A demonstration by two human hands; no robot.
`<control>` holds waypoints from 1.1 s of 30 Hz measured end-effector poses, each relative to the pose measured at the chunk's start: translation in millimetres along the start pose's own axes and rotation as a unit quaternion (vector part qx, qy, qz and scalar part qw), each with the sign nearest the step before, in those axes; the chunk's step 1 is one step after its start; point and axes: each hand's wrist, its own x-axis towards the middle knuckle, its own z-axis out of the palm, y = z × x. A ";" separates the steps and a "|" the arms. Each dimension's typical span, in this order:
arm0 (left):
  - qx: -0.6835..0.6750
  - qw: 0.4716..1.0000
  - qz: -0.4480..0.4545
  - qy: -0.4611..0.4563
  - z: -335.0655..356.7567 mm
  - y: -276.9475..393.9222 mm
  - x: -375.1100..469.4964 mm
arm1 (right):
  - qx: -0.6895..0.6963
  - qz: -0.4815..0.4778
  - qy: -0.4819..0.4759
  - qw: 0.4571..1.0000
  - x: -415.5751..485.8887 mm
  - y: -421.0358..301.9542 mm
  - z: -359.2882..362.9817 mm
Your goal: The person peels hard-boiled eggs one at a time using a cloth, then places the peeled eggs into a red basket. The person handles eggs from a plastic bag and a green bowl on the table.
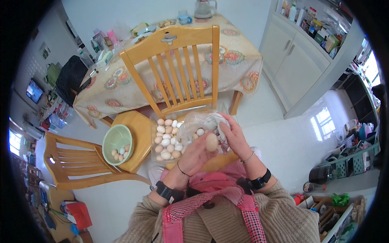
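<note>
A pale brown egg point(211, 142) is held in my left hand point(196, 153), above the wooden chair seat in front of me. Bunched in my right hand point(233, 133) is a white cloth point(215, 122) with some red marking, close beside the egg. To the left of my hands stands a clear plastic container point(154, 136) filled with white and brown eggs point(166, 142). Next to it, partly behind my hands, is a clear plastic egg carton point(191, 123) with a few eggs showing. A light green bowl point(118, 130) holds several eggs on a second chair's seat.
A wooden chair back point(179, 70) rises just beyond the eggs, before a table with a flowered tablecloth point(243, 65) that bears dishes and a glass jug point(203, 10). The second wooden chair point(82, 161) stands at left. White cabinets point(294, 57) and crates point(349, 164) are on the right.
</note>
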 end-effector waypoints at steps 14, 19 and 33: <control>0.057 0.994 0.070 0.069 -21.7 -4.6 8.8 | -0.279 -0.256 -0.021 0.925 -12.6 -12.5 26.4; -0.037 0.992 0.036 0.114 -18.3 -7.4 13.8 | -0.240 -0.258 -0.033 0.935 -14.6 -17.4 35.7; 0.016 0.998 -0.062 -0.006 -4.2 -7.8 -0.4 | -0.081 -0.071 -0.065 0.992 -3.9 -30.2 4.5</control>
